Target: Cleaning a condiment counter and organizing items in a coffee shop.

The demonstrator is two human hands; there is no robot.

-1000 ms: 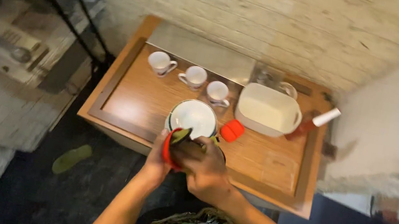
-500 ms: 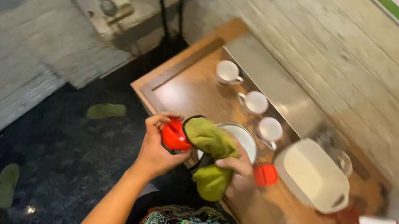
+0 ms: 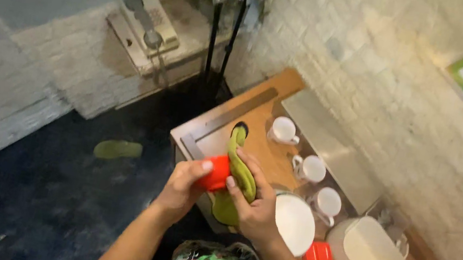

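Observation:
My left hand (image 3: 180,187) grips a small red cup (image 3: 215,173) in front of my chest. Pressed against that cup is a yellow-green cloth (image 3: 235,169), held by my right hand (image 3: 253,207); the cloth's ends stick up above and hang below my fingers. Both hands hover over the near left corner of a wooden table (image 3: 260,113). Just right of my right hand a white plate (image 3: 294,223) lies on the table, with a second red cup (image 3: 319,254) beside it.
Three white mugs (image 3: 308,168) stand in a row by a grey metal sheet (image 3: 330,147) along the brick wall. A white rectangular tub (image 3: 372,258) sits at the right. A green slipper (image 3: 118,149) lies on the dark floor, and black stand legs (image 3: 224,27) rise behind the table.
The camera has swung left and the view has tilted. My hands have lifted the red cup and cloth a little; the cloth now wraps closer around the cup.

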